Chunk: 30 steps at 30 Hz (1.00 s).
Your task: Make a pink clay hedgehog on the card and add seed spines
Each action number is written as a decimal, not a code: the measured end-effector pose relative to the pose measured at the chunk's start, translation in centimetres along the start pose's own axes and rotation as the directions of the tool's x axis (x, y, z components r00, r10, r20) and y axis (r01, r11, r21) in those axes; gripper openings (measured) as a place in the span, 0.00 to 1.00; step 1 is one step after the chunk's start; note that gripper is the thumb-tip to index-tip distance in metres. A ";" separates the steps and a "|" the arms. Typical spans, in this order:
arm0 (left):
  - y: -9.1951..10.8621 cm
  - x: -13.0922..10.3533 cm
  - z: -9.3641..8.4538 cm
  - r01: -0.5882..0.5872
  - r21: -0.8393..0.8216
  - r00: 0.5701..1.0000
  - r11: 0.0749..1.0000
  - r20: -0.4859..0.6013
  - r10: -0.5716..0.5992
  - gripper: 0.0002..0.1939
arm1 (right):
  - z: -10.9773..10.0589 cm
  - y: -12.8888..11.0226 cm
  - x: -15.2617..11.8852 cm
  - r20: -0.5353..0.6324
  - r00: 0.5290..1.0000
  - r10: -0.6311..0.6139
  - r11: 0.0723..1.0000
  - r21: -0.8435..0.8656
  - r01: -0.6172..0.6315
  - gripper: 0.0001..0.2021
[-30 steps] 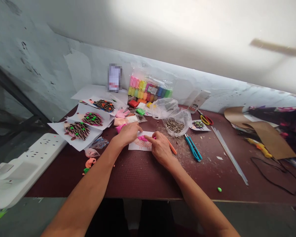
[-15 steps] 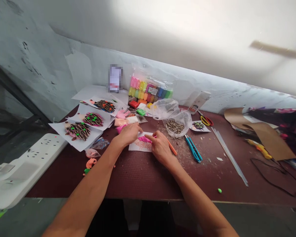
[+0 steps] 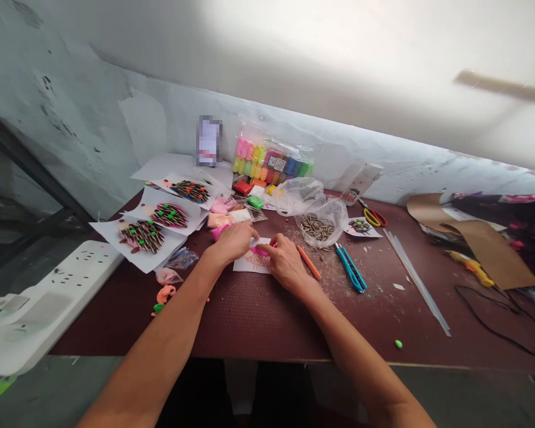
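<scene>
A small white paper (image 3: 245, 266) with an orange line drawing lies flat on the table before me. On the drawing is a pink patch of modelling clay (image 3: 257, 252), partly covered by my fingers. My left hand (image 3: 235, 241) rests at the paper's upper left edge, fingertips on or beside it and fingers partly extended. From the right, my right hand (image 3: 289, 263) reaches over the paper, its index finger stretched out and pressing on the clay, the other fingers bent. An orange pen-like stick (image 3: 309, 262) lies just right of that hand.
Finished seed-covered pictures (image 3: 141, 235) lie left, near a power strip (image 3: 82, 267). Behind are bagged coloured clays (image 3: 271, 166) and a plastic bag of striped seeds (image 3: 317, 229). To the right lie a teal cutter (image 3: 351, 267), scissors (image 3: 374, 217), glue sticks (image 3: 417, 282) and a glue gun (image 3: 470, 268).
My right hand has shifted slightly left, its index fingertip moving left across the pink clay. The left hand stays at the paper's edge.
</scene>
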State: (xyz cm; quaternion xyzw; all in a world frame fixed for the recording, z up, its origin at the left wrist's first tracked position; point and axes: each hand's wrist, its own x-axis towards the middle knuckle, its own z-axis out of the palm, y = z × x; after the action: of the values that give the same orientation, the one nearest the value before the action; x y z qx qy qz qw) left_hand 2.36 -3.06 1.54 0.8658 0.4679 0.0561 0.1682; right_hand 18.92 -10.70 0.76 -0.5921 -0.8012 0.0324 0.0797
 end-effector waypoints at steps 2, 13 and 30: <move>0.1 0.0 -0.1 0.002 0.010 1.000 1.000 0.007 -0.002 0.21 | -0.1 0.1 -0.1 -0.003 1.000 0.006 1.000 -0.007 -0.006 0.20; -0.1 0.1 0.1 0.014 -0.015 1.000 1.000 -0.004 -0.014 0.21 | -0.2 0.8 -1.0 0.019 1.000 0.020 0.994 -0.109 -0.018 0.19; -0.1 0.2 0.0 0.021 0.004 0.999 1.000 0.029 -0.022 0.24 | 0.3 2.2 -1.8 -0.042 0.993 0.114 0.993 0.038 -0.112 0.25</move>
State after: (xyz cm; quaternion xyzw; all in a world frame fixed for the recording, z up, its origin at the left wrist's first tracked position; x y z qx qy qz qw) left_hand 2.37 -2.88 1.52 0.8618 0.4748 0.0407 0.1740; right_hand 21.45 -11.78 -0.06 -0.6357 -0.7637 0.0381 0.1059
